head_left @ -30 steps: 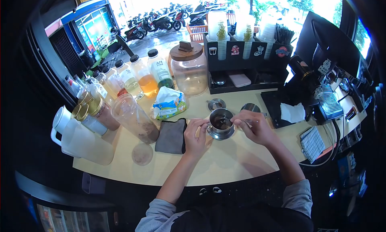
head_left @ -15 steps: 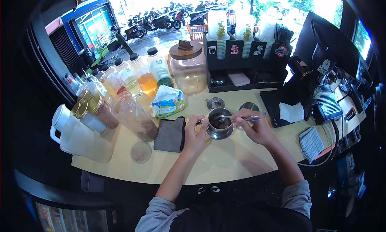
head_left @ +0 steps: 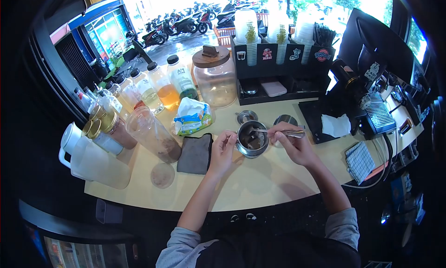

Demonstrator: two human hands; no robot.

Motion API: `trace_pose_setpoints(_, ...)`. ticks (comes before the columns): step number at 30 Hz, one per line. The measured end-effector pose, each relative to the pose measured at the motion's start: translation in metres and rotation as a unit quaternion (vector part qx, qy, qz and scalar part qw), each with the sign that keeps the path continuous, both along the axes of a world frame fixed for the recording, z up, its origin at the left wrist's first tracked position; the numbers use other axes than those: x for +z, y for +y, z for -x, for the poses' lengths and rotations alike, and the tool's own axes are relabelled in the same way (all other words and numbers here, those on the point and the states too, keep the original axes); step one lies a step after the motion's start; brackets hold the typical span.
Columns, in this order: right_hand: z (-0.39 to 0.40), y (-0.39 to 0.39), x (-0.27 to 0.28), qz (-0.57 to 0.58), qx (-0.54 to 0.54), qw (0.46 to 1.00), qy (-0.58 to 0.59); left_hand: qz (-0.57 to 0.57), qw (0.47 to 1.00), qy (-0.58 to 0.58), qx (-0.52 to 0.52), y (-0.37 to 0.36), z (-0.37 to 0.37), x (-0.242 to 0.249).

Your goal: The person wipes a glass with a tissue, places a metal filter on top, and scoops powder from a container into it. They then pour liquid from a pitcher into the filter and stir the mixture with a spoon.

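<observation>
My left hand [head_left: 224,152] pinches the left side of a small steel cup [head_left: 251,153], its fingers closed at what looks like the handle. Inside the cup are dark contents, partly wet-looking. A metal spoon [head_left: 293,134] is gripped by my right hand [head_left: 291,146], and its far end reaches into the cup over the right rim. Just behind the cup lies a small round metal piece [head_left: 246,116]. A second round vessel [head_left: 285,120] stands behind my right hand and is partly covered by it. Left of my left hand lies a folded grey cloth [head_left: 194,154].
A tall clear container [head_left: 151,133] with brown powder stands left, its round lid [head_left: 162,176] nearby. Further left are a pitcher [head_left: 104,163] and jars. Wipes [head_left: 193,122], bottles, a large jar [head_left: 216,84] and a cup rack [head_left: 283,75] line the back; a grinder [head_left: 346,77] stands right.
The spoon has turned in the cup, and its handle now angles more toward me with my right hand. The cup looks slightly raised or tilted. The whole view has shifted a little.
</observation>
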State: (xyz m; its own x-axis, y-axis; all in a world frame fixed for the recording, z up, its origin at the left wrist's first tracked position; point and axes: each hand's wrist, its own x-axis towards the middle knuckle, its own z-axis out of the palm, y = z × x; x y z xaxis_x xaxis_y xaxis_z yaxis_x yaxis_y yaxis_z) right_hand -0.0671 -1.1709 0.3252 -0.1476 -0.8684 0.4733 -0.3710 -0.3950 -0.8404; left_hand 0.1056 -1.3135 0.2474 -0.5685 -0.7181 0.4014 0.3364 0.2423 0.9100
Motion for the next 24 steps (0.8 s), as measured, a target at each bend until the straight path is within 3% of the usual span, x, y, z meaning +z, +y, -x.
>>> trace_pose_setpoints(5, 0.0009, 0.0021, -0.0010, -0.019, 0.038, 0.998, -0.049, 0.066, 0.998, 0.000, 0.015, 0.0031, -0.0031, 0.0079)
trace_pose_setpoints(24, -0.0023, 0.0014, 0.0051, -0.020, 0.022, 0.999, -0.038, 0.095, 0.995, 0.018, 0.021, 0.0032, -0.0051, 0.0035)
